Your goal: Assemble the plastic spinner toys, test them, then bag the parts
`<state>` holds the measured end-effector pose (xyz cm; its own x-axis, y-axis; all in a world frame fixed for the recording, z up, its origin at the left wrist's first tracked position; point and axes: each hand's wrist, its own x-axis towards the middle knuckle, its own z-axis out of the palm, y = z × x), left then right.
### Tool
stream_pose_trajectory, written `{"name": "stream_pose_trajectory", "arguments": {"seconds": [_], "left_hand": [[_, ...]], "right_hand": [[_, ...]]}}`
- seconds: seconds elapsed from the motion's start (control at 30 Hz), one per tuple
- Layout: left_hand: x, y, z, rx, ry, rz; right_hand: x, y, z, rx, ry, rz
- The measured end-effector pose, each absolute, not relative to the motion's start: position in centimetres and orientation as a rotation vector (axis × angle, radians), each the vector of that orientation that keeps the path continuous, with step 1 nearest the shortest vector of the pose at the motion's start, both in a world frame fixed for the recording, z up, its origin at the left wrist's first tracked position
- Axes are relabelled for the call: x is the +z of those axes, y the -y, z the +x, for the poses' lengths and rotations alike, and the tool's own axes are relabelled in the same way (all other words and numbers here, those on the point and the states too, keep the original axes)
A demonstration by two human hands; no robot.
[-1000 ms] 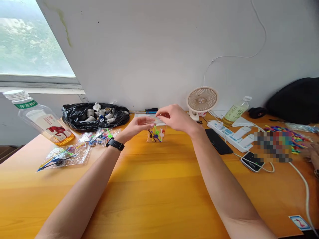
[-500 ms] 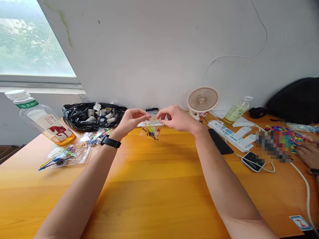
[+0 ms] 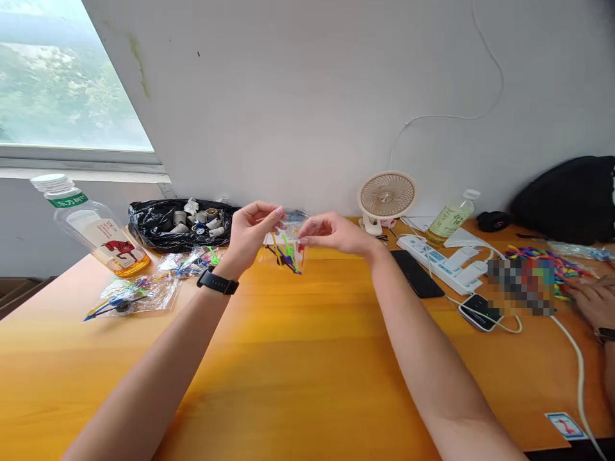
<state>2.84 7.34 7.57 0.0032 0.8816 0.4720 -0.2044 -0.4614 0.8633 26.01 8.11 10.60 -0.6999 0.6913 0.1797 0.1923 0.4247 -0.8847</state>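
A clear plastic bag (image 3: 283, 255) with small coloured plastic parts inside, yellow, green, red and dark blue, hangs between my hands above the table (image 3: 288, 358). My left hand (image 3: 254, 230), with a black watch on its wrist, pinches the bag's upper left edge between thumb and fingers. On the other side, my right hand (image 3: 331, 232) grips the upper right of the bag with its fingertips. The parts sit low in the bag. Left of my left wrist lie more clear bags (image 3: 132, 298) of similar coloured parts.
A large tilted-looking bottle (image 3: 98, 230) and a black plastic bag (image 3: 180, 224) of cardboard tubes stand at left. Toward the right are a small fan (image 3: 387, 197), a power strip (image 3: 439, 264), a black phone (image 3: 416, 273), cables, and another person's hand (image 3: 596, 301) beside coloured pieces.
The view has shifted slightly. My hands still hold the bag; it has turned and opened out a little, so the coloured parts inside show more plainly.
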Motion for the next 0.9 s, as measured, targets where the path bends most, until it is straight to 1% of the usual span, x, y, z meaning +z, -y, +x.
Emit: {"name": "stream_pose_trajectory", "arguments": {"seconds": [0.07, 0.13, 0.3, 0.37, 0.47, 0.67, 0.9], "left_hand": [[6.9, -5.7, 2.6, 1.574, -0.770, 1.351], [5.5, -3.8, 2.3, 1.467, -0.804, 1.331], [0.9, -0.1, 2.1, 1.132, -0.859, 1.323], [-0.4, 0.6, 2.4, 1.097, -0.901, 1.302], [-1.2, 0.9, 2.8, 1.105, -0.914, 1.312], [-1.2, 0.7, 2.9, 1.139, -0.918, 1.333], [-1.6, 0.7, 2.8, 0.987, -0.822, 1.286]], "right_hand": [[9.7, -6.8, 25.9, 1.329, 2.094, -0.704], [7.9, -5.1, 26.1, 1.449, 2.038, -0.722], [1.2, -0.8, 27.0, 1.633, 1.944, -0.893], [-0.8, 0.1, 26.9, 1.583, 1.779, -0.983], [-2.3, 0.4, 26.7, 1.493, 1.594, -1.019], [-2.7, -0.1, 27.0, 1.503, 1.539, -1.017], [-2.8, 0.4, 26.3, 1.331, 1.496, -0.964]]}}
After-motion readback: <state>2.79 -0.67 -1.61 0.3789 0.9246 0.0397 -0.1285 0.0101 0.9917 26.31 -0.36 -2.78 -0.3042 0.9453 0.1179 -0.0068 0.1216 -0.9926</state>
